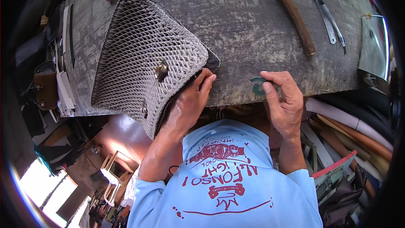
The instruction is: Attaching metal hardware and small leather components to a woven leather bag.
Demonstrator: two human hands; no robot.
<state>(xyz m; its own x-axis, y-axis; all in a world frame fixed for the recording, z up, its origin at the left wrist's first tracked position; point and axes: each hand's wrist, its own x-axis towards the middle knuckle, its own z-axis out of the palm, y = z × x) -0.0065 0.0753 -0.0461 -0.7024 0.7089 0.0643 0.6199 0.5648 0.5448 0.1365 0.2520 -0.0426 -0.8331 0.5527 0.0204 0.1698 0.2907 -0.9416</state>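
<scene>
Grey woven bag point(137, 59) slants, its long axis running away and rightward.

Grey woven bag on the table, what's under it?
A dark edge shows beneath the grey woven bag's right corner, near the left hand, with worn tabletop beyond. Whether it belongs to the bag, and anything further under, is covered.

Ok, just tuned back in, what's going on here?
A person's left hand grips the near edge of a grey woven bag, which extends past the front edge of the worktable. The right hand is raised apart from the bag, thumb and forefinger close together; whether they hold something fine is too small to tell. Farther back, a curved wooden handle and a metal ruler lie on the table.
</scene>
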